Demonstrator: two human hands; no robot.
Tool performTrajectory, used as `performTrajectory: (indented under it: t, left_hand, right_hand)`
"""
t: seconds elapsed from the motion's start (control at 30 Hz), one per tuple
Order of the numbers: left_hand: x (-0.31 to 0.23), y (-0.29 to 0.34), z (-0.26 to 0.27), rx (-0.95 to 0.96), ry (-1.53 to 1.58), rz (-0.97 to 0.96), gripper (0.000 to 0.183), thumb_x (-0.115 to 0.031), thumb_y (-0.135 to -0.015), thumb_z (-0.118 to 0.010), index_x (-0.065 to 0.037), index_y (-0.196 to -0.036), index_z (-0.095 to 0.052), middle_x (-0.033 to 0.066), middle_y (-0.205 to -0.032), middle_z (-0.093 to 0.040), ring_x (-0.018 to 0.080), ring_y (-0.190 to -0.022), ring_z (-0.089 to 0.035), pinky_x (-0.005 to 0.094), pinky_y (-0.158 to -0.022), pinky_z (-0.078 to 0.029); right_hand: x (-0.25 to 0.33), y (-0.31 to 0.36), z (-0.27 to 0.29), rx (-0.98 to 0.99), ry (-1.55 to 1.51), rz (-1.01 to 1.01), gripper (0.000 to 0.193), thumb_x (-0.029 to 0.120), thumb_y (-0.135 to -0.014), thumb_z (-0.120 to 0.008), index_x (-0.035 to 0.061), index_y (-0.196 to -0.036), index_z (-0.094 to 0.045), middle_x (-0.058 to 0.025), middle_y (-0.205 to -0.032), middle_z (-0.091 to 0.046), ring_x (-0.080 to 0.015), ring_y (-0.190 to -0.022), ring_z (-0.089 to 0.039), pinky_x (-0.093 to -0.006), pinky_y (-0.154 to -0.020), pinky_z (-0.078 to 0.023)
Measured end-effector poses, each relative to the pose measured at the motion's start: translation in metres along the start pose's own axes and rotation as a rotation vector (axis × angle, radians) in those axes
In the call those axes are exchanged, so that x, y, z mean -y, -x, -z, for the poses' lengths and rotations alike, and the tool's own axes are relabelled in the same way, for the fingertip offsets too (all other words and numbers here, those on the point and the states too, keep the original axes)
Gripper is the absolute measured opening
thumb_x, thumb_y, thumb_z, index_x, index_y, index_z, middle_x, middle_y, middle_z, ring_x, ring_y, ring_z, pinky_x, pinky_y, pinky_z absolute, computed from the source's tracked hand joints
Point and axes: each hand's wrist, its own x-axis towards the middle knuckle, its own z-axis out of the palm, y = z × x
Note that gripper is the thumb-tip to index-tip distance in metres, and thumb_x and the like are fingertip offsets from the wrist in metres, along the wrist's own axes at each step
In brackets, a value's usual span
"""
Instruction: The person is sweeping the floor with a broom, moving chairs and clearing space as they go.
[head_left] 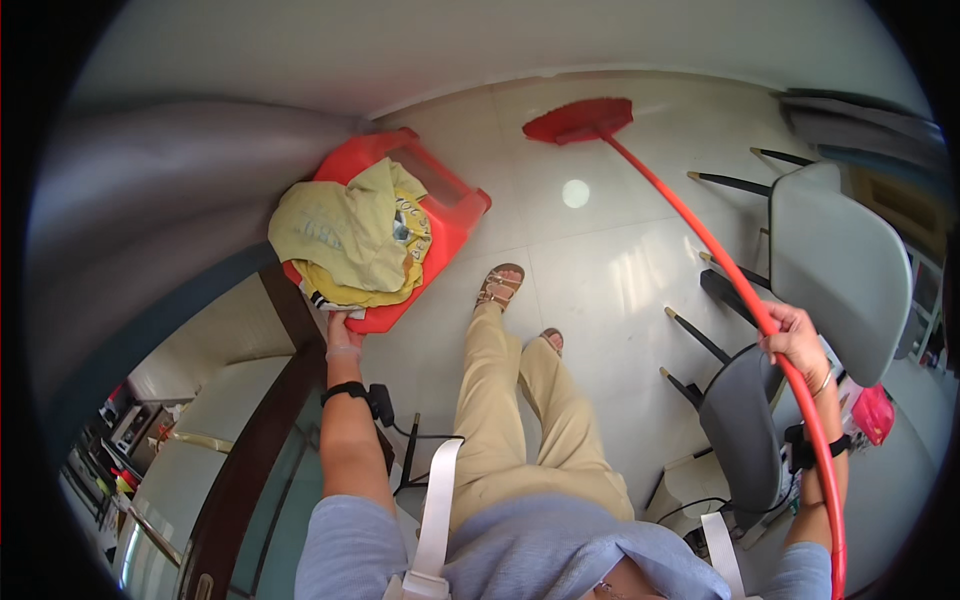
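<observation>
My left hand (341,333) grips the lower edge of a red plastic stool (440,215) and holds it up off the floor. Yellow cloths (350,235) are draped over the stool. My right hand (797,340) is closed around the long red handle of a broom (700,225). The broom's red bristle head (580,120) rests on the white tiled floor far ahead. My legs in tan trousers and sandalled feet (500,287) stand between the two hands.
A grey chair (835,250) with dark thin legs stands at the right, a second grey chair (745,430) just below my right hand. A grey curtain (170,190) hangs at the left. A dark wooden door frame (250,460) runs along the lower left.
</observation>
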Motion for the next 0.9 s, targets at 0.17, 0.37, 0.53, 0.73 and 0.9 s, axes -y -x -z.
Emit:
performTrajectory:
  t: [0.17,0.37,0.53,0.73,0.9]
  left_hand:
    - [-0.010,0.079,-0.011,-0.241,-0.409,0.118,0.072,-0.034,-0.074,-0.062,-0.013,-0.135,-0.030,0.0068,-0.136,-0.035,0.0208,-0.129,-0.026,0.0478,-0.095,-0.024]
    - [0.022,0.164,0.007,-0.137,-0.367,0.218,0.053,-0.028,-0.081,-0.056,-0.015,-0.129,-0.038,0.0079,-0.118,-0.053,0.0255,-0.111,-0.047,0.0456,-0.086,-0.036]
    - [0.020,0.221,-0.096,0.034,-0.416,0.281,0.044,-0.025,-0.084,-0.055,-0.012,-0.125,-0.043,0.0105,-0.111,-0.056,0.0242,-0.102,-0.053,0.0402,-0.083,-0.040]
    - [-0.010,0.253,-0.203,0.338,-0.521,0.132,0.044,-0.021,-0.085,-0.054,-0.009,-0.126,-0.042,0.0069,-0.107,-0.058,0.0168,-0.097,-0.055,0.0332,-0.081,-0.042]
    - [-0.022,0.248,-0.239,0.381,-0.709,0.182,0.043,-0.020,-0.086,-0.054,-0.008,-0.125,-0.041,0.0055,-0.104,-0.059,0.0150,-0.092,-0.058,0.0292,-0.076,-0.047]
  right_hand:
    - [-0.069,0.045,0.050,-0.037,-0.140,-0.003,0.050,-0.009,-0.059,-0.053,-0.0052,-0.109,-0.054,-0.0040,-0.064,-0.056,-0.0082,-0.049,-0.052,-0.0197,-0.041,-0.041]
    - [-0.088,0.016,0.141,-0.122,-0.121,0.215,0.050,-0.001,-0.064,-0.053,-0.0053,-0.113,-0.052,-0.0054,-0.062,-0.055,-0.0083,-0.044,-0.049,-0.0203,-0.038,-0.039]
    - [-0.107,-0.124,0.212,-0.212,-0.414,0.266,0.018,0.005,-0.072,-0.057,0.0003,-0.088,-0.056,-0.0034,-0.064,-0.054,-0.0071,-0.042,-0.045,-0.0200,-0.037,-0.035]
    - [-0.145,-0.120,0.174,-0.154,-0.761,0.118,0.009,0.009,-0.077,-0.057,0.0051,-0.082,-0.051,-0.0025,-0.067,-0.053,-0.0058,-0.044,-0.044,-0.0189,-0.037,-0.034]
    - [-0.176,-0.082,0.129,-0.090,-0.901,0.096,0.019,0.006,-0.074,-0.060,0.0010,-0.090,-0.052,-0.0044,-0.067,-0.053,-0.0073,-0.042,-0.043,-0.0204,-0.035,-0.032]
